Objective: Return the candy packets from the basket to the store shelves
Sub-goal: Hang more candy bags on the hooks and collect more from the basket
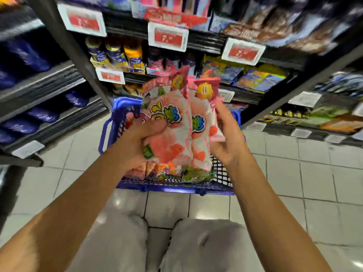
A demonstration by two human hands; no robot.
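Left hand (137, 138) curled round a bunch of pink-and-white plastic candy packets (169, 124), held upright above the blue plastic mesh basket (222, 173). Right hand (225, 138) against the bunch's right side, fingers bent round the outermost packet. More packets lying in the basket, set on the white tiled floor (294, 173) just before dark store shelves (196, 42) with red price tags (168, 37).

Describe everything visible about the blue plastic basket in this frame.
The blue plastic basket is a rectangular shopping basket with lattice walls and a solid rim. It sits on the pale tiled floor before the store shelves, with a handle hanging at its left side. Several candy packets lie inside. The left hand and right hand hold pink-and-white packets above it, hiding much of its interior.
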